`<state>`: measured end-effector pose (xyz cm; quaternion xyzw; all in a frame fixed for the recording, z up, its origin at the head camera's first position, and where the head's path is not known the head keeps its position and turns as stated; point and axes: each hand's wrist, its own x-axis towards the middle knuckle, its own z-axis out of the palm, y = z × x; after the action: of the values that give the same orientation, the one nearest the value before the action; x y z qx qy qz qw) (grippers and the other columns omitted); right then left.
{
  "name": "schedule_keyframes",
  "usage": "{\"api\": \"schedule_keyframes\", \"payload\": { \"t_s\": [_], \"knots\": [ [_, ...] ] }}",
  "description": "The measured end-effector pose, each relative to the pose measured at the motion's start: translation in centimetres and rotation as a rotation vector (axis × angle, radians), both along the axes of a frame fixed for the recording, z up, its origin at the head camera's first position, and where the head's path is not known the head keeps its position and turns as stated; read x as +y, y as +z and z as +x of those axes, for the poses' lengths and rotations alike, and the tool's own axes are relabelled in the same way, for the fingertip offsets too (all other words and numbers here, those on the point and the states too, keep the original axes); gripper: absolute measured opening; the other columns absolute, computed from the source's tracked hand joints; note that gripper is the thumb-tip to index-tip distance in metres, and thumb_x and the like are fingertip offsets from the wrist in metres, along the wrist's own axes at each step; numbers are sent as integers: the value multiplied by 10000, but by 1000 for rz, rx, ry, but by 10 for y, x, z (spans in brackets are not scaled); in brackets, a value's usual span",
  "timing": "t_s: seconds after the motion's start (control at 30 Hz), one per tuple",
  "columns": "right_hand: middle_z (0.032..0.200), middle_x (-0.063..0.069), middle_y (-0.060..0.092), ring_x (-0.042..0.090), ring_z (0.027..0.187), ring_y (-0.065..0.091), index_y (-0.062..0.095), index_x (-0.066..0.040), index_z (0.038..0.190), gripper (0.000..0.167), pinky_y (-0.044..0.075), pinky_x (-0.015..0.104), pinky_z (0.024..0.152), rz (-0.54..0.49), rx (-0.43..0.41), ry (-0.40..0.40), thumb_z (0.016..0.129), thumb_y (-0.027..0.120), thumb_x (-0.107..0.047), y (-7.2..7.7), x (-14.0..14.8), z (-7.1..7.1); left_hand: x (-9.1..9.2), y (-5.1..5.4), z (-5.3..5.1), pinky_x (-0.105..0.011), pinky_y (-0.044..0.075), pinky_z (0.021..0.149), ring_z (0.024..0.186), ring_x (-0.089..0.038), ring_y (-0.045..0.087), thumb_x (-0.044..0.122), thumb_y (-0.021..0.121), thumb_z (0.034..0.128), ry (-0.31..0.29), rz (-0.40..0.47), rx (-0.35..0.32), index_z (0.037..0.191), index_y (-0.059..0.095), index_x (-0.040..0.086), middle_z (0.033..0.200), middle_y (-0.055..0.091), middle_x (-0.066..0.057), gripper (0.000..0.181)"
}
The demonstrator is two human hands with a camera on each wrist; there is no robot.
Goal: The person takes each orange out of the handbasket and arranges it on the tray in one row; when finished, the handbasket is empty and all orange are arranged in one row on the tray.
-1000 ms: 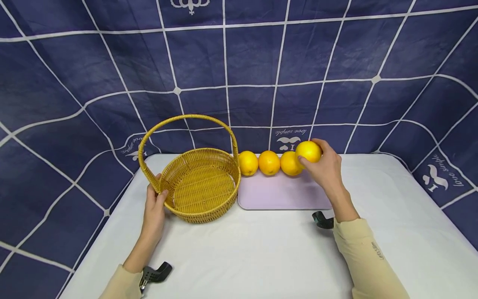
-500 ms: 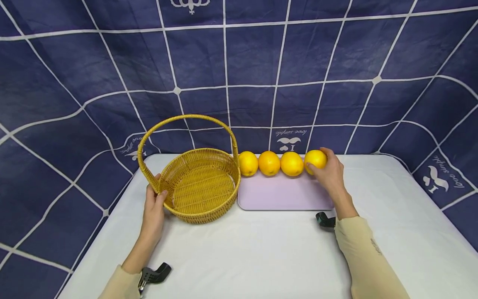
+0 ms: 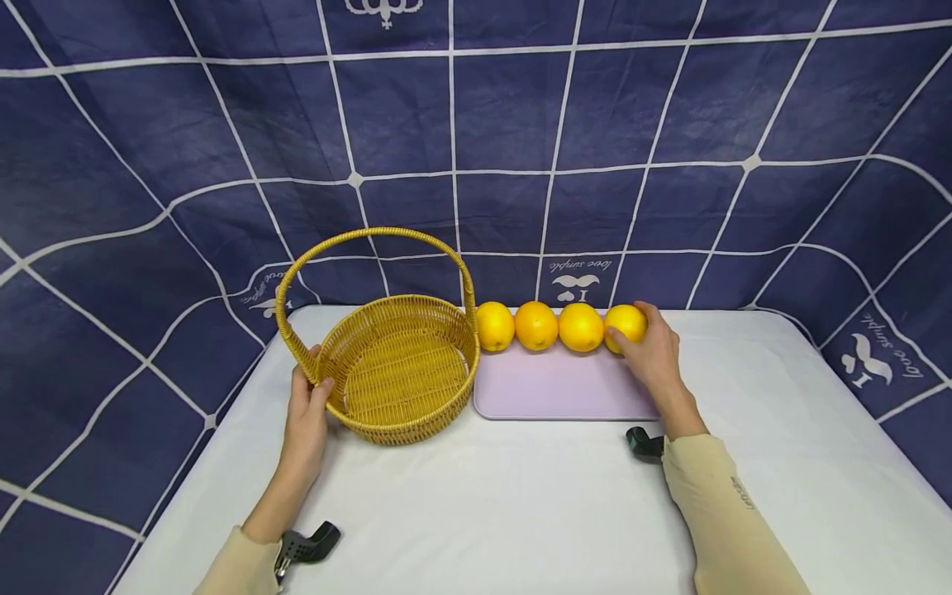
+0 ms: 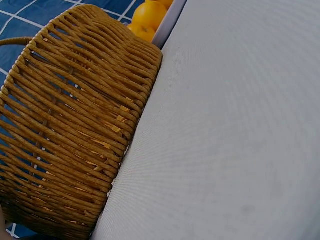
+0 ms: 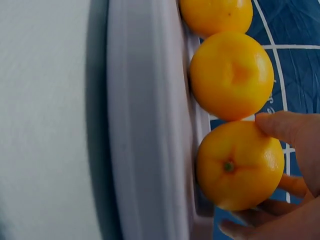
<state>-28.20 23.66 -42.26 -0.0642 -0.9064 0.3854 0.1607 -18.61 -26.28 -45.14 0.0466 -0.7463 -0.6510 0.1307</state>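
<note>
Four-sided and lilac, a tray [image 3: 558,392] holds several oranges in a row along its back edge. My right hand [image 3: 656,354] grips the rightmost orange [image 3: 627,321], thumb on its near left side and fingers round its right. In the right wrist view this orange [image 5: 240,167] sits in the tray, touching the neighbouring orange [image 5: 231,75]. To the tray's left stands a woven basket [image 3: 405,433] with a tall arched handle and nothing inside. My left hand [image 3: 307,421] holds the basket's left side near the handle's foot, thumb over the rim.
A white cloth covers the table [image 3: 476,504]. Behind it hangs a dark blue curtain [image 3: 498,207] with white grid lines. The basket's right side stands close against the tray's left end. Black devices [image 3: 312,543] are strapped at both wrists.
My right hand has lowered the orange into the right end of the row, then shifted it slightly left against its neighbour. The left hand and the basket have stayed put.
</note>
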Motion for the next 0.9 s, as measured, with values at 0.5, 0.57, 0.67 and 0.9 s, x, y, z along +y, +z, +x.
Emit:
{"api": "schedule_keyframes", "payload": {
  "t_s": [0.5,0.57,0.67,0.9],
  "knots": [
    [1528,243,552,461,1408,500,496,-10,1531,642,366,565,1219,-38,97,-35,983,714,-264,0,-2,1,-1,1,2,-289,205,1272,1554,-180,287,190,367,1138,13,-14,-2,1689,196,278,1716,295,-1,583],
    [1520,225,568,451,1415,500,522,-18,1516,619,358,559,1224,-40,126,-38,980,715,-259,3,-4,2,-2,1,2,-273,202,1271,1560,-180,279,187,369,1138,16,-15,-1,1687,201,284,1720,289,-1,583],
    [1519,192,582,430,1425,499,549,-32,1499,592,349,553,1231,-45,151,-42,977,719,-256,8,-6,7,-1,2,1,-343,171,1309,1577,-174,260,213,376,1137,11,-22,-10,1686,197,300,1732,266,11,584],
    [1449,198,637,432,1370,549,631,-37,1412,493,391,588,1176,-28,219,-39,971,729,-236,13,1,29,1,2,0,-383,171,1313,1570,-184,270,202,370,1135,13,-20,-9,1684,200,314,1725,278,1,585]
  ]
}}
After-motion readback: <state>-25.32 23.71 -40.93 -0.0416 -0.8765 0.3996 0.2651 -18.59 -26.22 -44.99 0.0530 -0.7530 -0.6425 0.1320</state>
